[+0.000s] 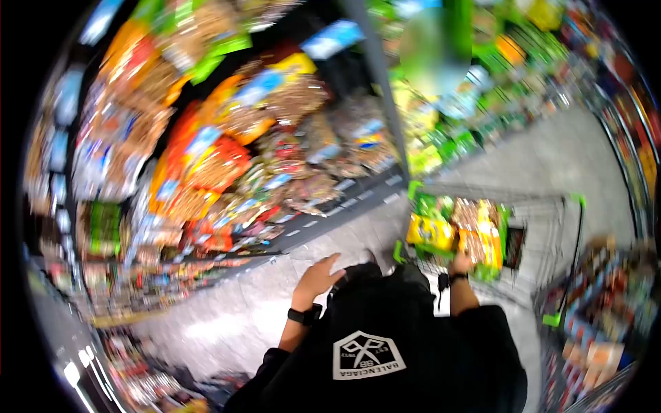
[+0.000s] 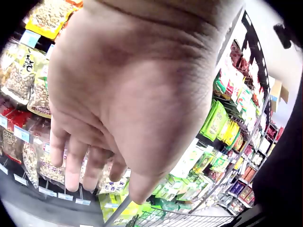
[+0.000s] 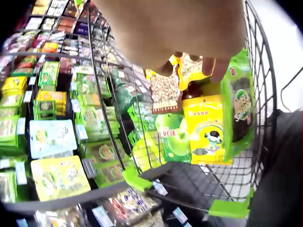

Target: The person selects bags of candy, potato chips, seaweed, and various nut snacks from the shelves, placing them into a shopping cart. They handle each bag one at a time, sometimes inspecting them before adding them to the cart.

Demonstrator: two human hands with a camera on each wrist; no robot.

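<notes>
My right hand [image 1: 463,263] is inside the shopping cart's basket, its fingers at the edge of an orange-yellow bag of nuts [image 3: 191,68] and curled over it; the palm hides part of that bag. Beside it are a brown bag of nuts [image 3: 164,92], a green snack bag with apples on it [image 3: 173,137], a yellow snack bag [image 3: 208,127] and a green pack with a dark window [image 3: 239,99]. My left hand [image 1: 318,279] hangs in the air over the aisle with relaxed fingers and holds nothing. In the left wrist view its palm [image 2: 132,90] covers much of the shelf.
The wire cart [image 1: 544,227] with green corners stands to my front right. Shelves of bagged nuts and snacks [image 1: 206,165] line the left; green packs [image 1: 475,103] fill the shelf ahead. Stacked goods [image 1: 599,310] stand at the right. Grey floor [image 1: 213,310] runs between.
</notes>
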